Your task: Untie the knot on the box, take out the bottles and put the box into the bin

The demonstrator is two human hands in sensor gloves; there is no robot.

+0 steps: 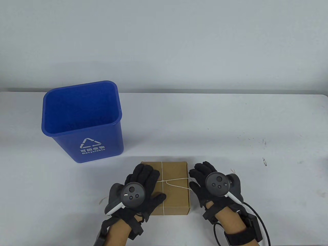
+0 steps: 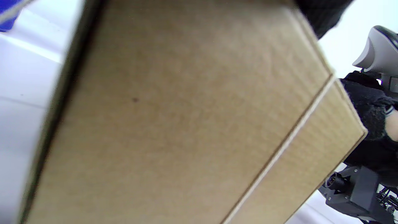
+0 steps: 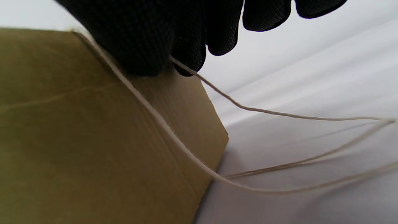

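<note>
A brown cardboard box [image 1: 176, 174] lies near the table's front edge, tied crosswise with thin white string [image 1: 176, 185] that meets at a knot [image 1: 165, 181] on the lid. My left hand [image 1: 153, 182] lies flat on the box's left half, fingers straight. My right hand [image 1: 196, 176] is at the box's right edge. In the right wrist view its fingertips [image 3: 140, 37] pinch the string [image 3: 264, 110] against the top edge of the box [image 3: 77, 140], and loose string trails over the table. The left wrist view shows the box's side [image 2: 186, 124]. No bottles are visible.
A blue recycling bin [image 1: 112, 143] stands upright and open to the left behind the box, about a hand's width away. The white table runs to a far edge against a pale wall. Small dark specks mark the table at the right [image 1: 264, 143].
</note>
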